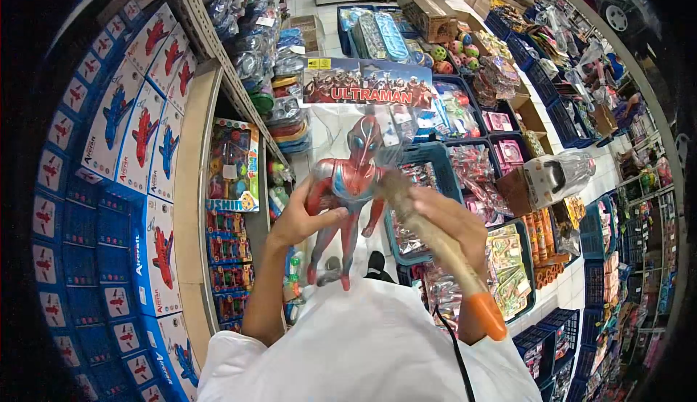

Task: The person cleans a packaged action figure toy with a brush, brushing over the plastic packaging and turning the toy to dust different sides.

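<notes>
Take the toy figure (356, 177) as the middle of the clock. It is red and silver, with its head toward 12 o'clock, and it is inside a clear plastic bag (324, 132). Above it, at 12 o'clock, the header card (367, 82) carries the word ULTRAMAN in red letters.

The left hand (301, 217) is at 8 o'clock. Its grip is pinching the bagged figure at the side, with the thumb lying across the front; the other fingers are mostly hidden. The right hand (461, 231) is at 4 o'clock. Its grip is closed on a brush-like tool (435, 242), but the exact place of each finger I cannot tell, because of blur. The orange end (485, 315) of this tool points to 5 o'clock, near the forearm, and its blurred tip is at the figure's arm, at 3 o'clock; whether it touches, I cannot tell.

At 6 o'clock is the person's white shirt (356, 351), with a black cord (456, 351) hanging at 5 o'clock. Aircraft boxes (145, 140) are stacked at 9 to 10 o'clock. At 1 o'clock there are a cardboard box (428, 13) and colourful balls (459, 52).
</notes>
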Action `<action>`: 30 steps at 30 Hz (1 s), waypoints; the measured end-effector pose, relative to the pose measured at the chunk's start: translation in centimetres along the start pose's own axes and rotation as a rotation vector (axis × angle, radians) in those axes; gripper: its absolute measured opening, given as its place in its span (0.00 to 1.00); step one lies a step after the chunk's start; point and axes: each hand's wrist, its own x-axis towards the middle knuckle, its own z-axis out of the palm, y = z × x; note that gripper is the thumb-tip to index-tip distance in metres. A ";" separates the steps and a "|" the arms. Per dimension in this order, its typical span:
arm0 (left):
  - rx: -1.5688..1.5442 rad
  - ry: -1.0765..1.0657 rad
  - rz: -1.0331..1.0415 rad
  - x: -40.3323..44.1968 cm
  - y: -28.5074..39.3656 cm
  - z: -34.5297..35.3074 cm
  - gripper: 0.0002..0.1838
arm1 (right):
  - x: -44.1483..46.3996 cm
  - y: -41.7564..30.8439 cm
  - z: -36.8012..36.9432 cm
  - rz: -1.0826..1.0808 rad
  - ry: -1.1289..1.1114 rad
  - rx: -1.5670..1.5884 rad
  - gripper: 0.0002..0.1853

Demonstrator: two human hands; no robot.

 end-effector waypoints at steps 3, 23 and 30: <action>0.033 -0.028 -0.018 0.2 0.5 -0.5 0.39 | -0.4 1.1 0.8 -0.012 0.257 0.122 0.18; 0.063 0.058 -0.023 0.1 1.9 -0.2 0.39 | -0.6 0.1 0.7 0.153 0.051 0.038 0.25; 0.021 0.071 -0.075 0.1 1.7 -0.2 0.42 | -0.5 0.2 0.7 -0.050 -0.349 0.144 0.17</action>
